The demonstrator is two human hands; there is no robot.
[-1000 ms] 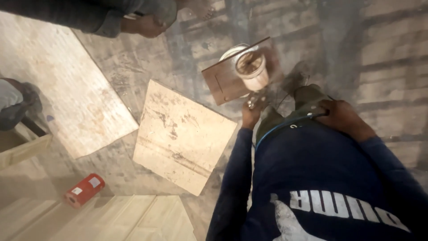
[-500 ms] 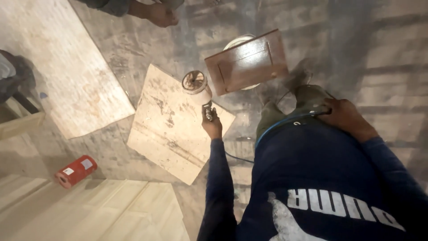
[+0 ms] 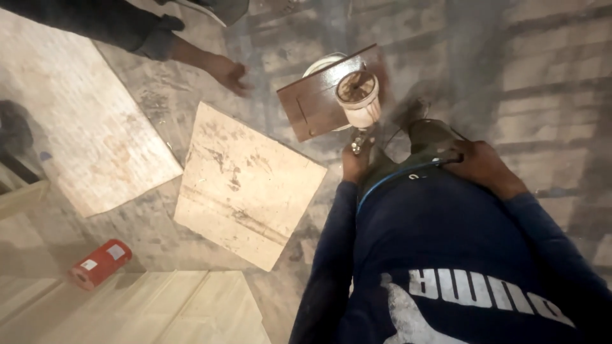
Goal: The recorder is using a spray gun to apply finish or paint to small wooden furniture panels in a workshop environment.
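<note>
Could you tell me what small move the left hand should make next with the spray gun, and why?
Probably sweep the spray gun across the brown panel: the left hand holds it with its cup right over the panel, which lies on a white bucket.

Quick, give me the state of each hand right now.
Left hand: closed on the spray gun, its cup over the brown panel.
Right hand: resting on the thigh beside the blue hose; grip cannot be told.
</note>
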